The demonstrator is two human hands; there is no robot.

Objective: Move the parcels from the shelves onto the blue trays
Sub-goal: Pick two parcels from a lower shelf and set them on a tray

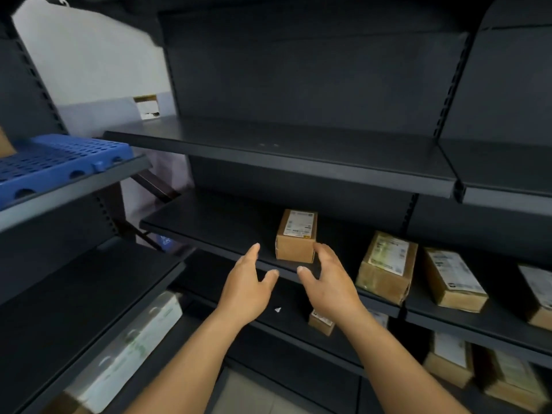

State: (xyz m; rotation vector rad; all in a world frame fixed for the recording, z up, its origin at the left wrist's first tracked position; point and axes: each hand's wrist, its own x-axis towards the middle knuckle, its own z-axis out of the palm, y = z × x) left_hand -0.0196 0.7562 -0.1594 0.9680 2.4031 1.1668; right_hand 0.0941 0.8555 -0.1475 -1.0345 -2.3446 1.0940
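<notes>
A blue perforated tray (pixel 56 162) is sitting on a grey shelf at the upper left, well apart from the hands; the dark top shelf (pixel 283 156) of the rack ahead is overhanging the level below it; on that middle shelf (pixel 209 225) a small cardboard parcel (pixel 295 237) with a white label is standing near the front edge, and to its right a larger taped parcel (pixel 385 267) and a further labelled parcel (pixel 454 279) are lying tilted; lower down more parcels are showing, among them a little one (pixel 321 321) partly hidden behind the right wrist, and a pale wrapped package (pixel 128 345) is lying on the left rack; nothing is standing between the hands and the small parcel; the left hand (pixel 248 285) is hanging loose and spread just left of it, holding nothing; the right hand (pixel 328 279) is spreading too, its fingers reaching the parcel's lower right corner, though whether they are touching it I cannot tell.
</notes>
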